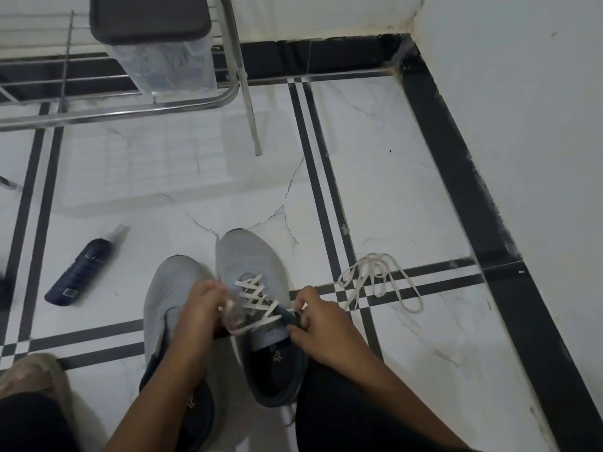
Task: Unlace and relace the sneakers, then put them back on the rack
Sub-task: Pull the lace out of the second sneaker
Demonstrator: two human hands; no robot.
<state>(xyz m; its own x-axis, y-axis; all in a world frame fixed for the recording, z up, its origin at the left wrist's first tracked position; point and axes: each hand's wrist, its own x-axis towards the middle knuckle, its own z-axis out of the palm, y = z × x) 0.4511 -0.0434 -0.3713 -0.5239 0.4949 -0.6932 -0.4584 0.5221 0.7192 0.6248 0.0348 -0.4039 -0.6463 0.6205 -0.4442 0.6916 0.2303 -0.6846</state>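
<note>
Two grey sneakers with dark collars stand side by side on the tiled floor in front of me. The right sneaker [248,259] carries a white lace [257,298] threaded through its eyelets. My left hand [199,311] pinches the lace at the sneaker's left side. My right hand [319,324] pinches the lace end at the sneaker's right eyelets. The left sneaker [169,288] has no lace that I can see, and my left forearm covers its middle. A loose white lace [378,278] lies coiled on the floor to the right.
The metal shoe rack [130,107] stands at the back left, with a clear bin with a dark lid [153,37] on it. A dark spray bottle [85,269] lies on the floor at left. White walls with a black skirting close in at right.
</note>
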